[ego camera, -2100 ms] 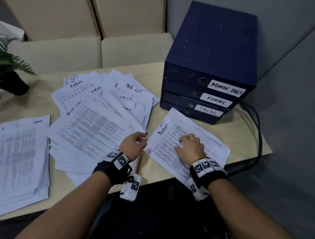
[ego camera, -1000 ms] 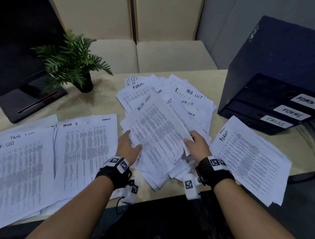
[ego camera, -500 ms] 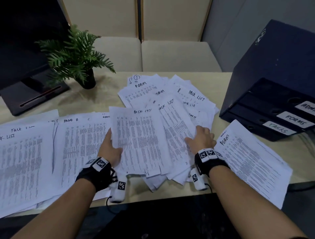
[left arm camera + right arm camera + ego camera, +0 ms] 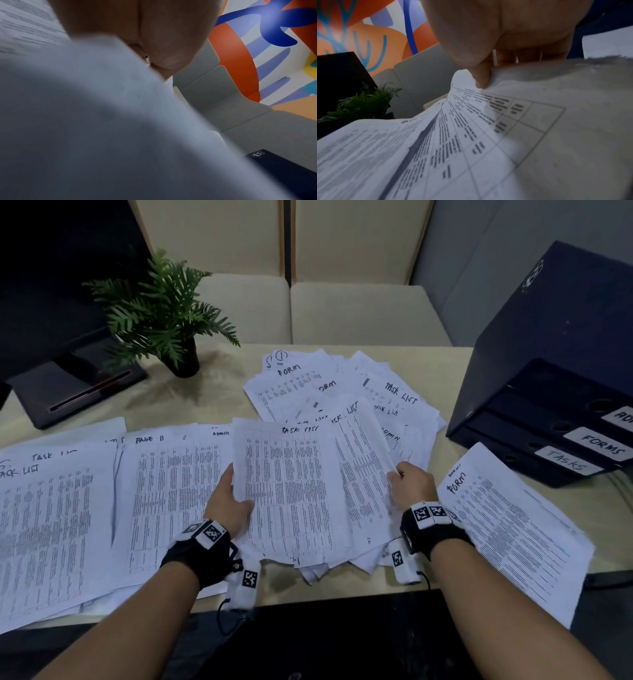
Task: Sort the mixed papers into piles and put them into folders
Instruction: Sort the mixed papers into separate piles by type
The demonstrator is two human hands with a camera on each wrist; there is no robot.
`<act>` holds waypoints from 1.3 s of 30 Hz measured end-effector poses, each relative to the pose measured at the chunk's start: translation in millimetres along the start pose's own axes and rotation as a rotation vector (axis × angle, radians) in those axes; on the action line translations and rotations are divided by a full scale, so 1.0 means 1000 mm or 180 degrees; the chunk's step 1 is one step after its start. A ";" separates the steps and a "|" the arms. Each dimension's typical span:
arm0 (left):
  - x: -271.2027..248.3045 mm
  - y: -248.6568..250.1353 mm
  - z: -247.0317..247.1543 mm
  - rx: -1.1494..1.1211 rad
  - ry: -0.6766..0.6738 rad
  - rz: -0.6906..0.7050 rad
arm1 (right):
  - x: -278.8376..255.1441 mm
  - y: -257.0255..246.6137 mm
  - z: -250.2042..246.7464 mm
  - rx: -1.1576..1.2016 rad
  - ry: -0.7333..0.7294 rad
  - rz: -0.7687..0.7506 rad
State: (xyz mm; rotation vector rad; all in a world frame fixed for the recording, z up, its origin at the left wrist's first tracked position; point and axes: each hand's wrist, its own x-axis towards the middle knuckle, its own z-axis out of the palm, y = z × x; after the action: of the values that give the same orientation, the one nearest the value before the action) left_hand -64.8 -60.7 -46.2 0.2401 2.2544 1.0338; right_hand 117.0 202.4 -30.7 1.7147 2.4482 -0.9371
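Note:
A mixed heap of printed sheets (image 4: 342, 405) lies fanned at the table's middle. My left hand (image 4: 230, 501) grips the left edge of a sheet headed "TASK LIST" (image 4: 291, 491), thumb on top, lifted over the heap; the left wrist view shows the thumb (image 4: 163, 47) on this sheet (image 4: 85, 108). My right hand (image 4: 412, 484) pinches the right edge of another sheet in the heap (image 4: 363, 474); the thumb (image 4: 481, 75) presses its curled edge (image 4: 505, 121). Sorted piles lie around: task lists (image 4: 48, 525) far left, admin pages (image 4: 171, 491) beside them, forms (image 4: 513, 529) at the right.
A dark blue drawer box (image 4: 555, 364) labelled ADMIN, FORMS and TASKS stands at the right. A potted fern (image 4: 164, 316) and a monitor base (image 4: 75, 385) occupy the back left. Cream seat cushions (image 4: 325, 313) lie behind the table.
My left hand has drawn the "TASK LIST" sheet off the heap toward the left and squared it up. My right hand left the forms pile and now pinches a sheet in the heap.

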 end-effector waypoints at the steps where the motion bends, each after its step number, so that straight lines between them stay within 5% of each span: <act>1: 0.000 0.001 0.000 0.0019 0.0006 0.0004 | -0.001 0.000 -0.005 0.0086 0.0041 0.0009; 8: -0.003 0.005 -0.001 0.0183 0.0103 0.0058 | -0.002 0.010 -0.048 0.1299 0.1632 0.0329; 10: -0.005 0.007 -0.002 0.0295 0.0033 0.0166 | 0.004 0.012 -0.051 0.1586 0.1782 0.0275; 13: -0.007 0.009 -0.003 0.0491 -0.0051 0.0254 | 0.007 0.010 -0.049 0.1885 0.1588 0.0111; 23: -0.015 0.023 0.006 0.0443 -0.0209 -0.0051 | -0.050 -0.021 0.048 0.0966 -0.0776 -0.0382; 26: -0.011 0.015 0.001 0.0439 -0.0059 -0.0092 | -0.042 -0.023 0.042 0.0824 -0.0621 -0.0301; 31: -0.010 0.010 -0.010 0.0314 0.0115 -0.0007 | -0.020 -0.009 0.029 -0.0793 0.0215 0.0162; 39: -0.009 0.006 -0.007 0.0374 0.0114 0.0085 | -0.009 -0.003 0.027 0.0145 0.0036 0.0008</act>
State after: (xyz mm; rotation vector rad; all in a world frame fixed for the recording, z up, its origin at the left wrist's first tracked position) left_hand -62.6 -64.9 -34.2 0.3044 2.3533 0.9270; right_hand 109.1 181.2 -48.9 1.7413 2.4496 -0.9932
